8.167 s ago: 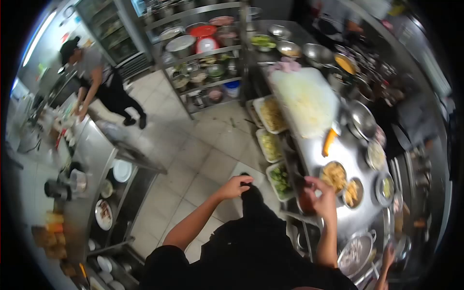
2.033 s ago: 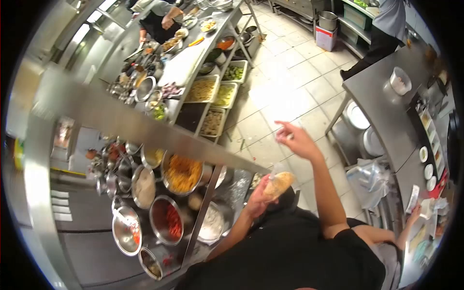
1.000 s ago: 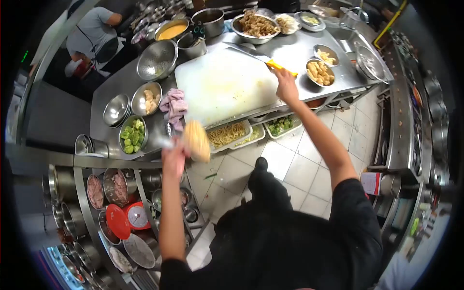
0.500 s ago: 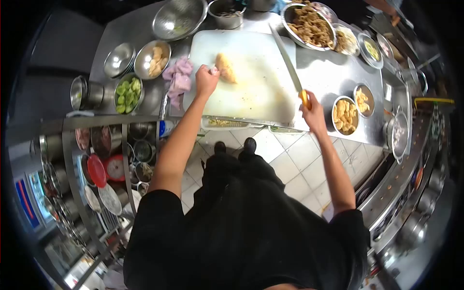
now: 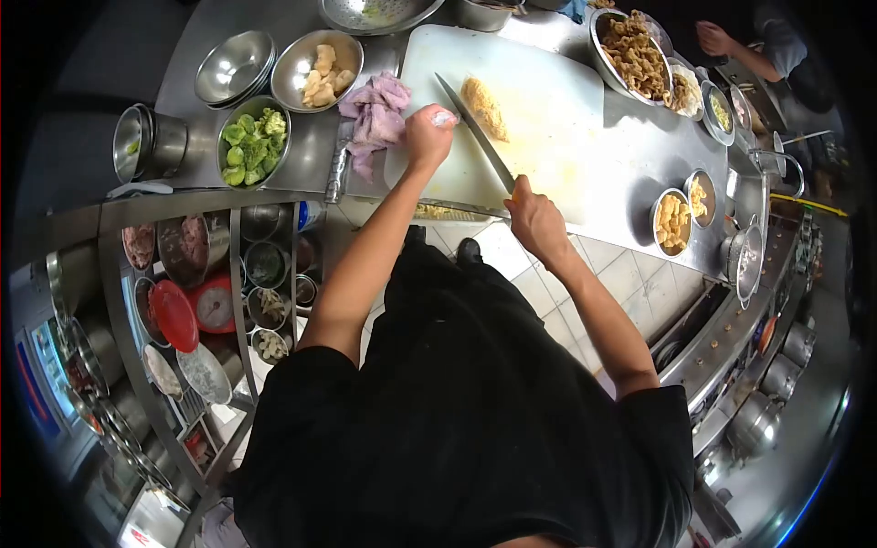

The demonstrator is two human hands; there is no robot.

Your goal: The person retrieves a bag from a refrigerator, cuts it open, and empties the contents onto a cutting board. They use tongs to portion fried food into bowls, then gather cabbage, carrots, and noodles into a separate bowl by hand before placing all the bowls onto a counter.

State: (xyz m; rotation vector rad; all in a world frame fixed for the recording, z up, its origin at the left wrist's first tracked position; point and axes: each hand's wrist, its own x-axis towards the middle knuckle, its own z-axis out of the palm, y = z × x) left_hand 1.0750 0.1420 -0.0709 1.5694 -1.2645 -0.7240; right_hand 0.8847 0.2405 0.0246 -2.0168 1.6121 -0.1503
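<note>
My right hand (image 5: 536, 219) is closed around the handle of a long knife (image 5: 480, 137), its blade pointing up and left across the white cutting board (image 5: 557, 87). My left hand (image 5: 429, 137) is closed at the board's left side, with a small whitish thing at its fingers that is too small to name. Between the hands the blade lies just left of a golden-brown piece of food (image 5: 484, 108) on the board. A crumpled purple cloth (image 5: 376, 114) is left of my left hand.
Metal bowls at the left hold pale pieces (image 5: 326, 78) and green vegetables (image 5: 253, 143). A large bowl of brown food (image 5: 637, 59) stands at the upper right, two small bowls of yellow pieces (image 5: 672, 224) at the right. Another person's hand (image 5: 714, 38) shows at the upper right.
My right hand has brought the knife left, from the board's right side to beside the golden-brown piece. My left hand has moved off that piece. The view has shifted.
</note>
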